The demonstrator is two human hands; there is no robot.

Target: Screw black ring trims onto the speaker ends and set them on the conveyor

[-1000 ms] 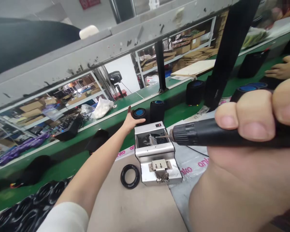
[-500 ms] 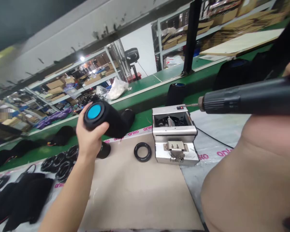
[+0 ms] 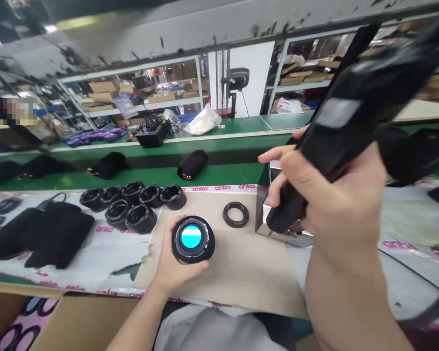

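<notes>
A black cylinder with a shiny blue disc on its end (image 3: 192, 237) stands over the brown cardboard sheet (image 3: 249, 273), its disc facing me. Around its left side and lower edge wraps my left hand (image 3: 175, 270). On the right, raised high, my right hand (image 3: 336, 195) grips a black power screwdriver (image 3: 336, 117), which is tilted and blurred; its tip cannot be made out. Behind that hand, the metal screw box (image 3: 263, 222) is mostly hidden. A black ring (image 3: 236, 214) lies flat on the cardboard between the cylinder and the box.
Several black ring-shaped parts (image 3: 141, 218) cluster left of the cardboard. Black fabric-covered pieces (image 3: 47, 229) lie farther left. On the green conveyor (image 3: 227, 170) rests a black cylinder with wires (image 3: 192, 164). An open carton (image 3: 84, 324) holding round parts stands at the lower left.
My left hand has brought the cylinder down and nearer, over the cardboard. The screwdriver in my right hand has swung from level to steeply tilted, in front of the metal box. The view has shifted.
</notes>
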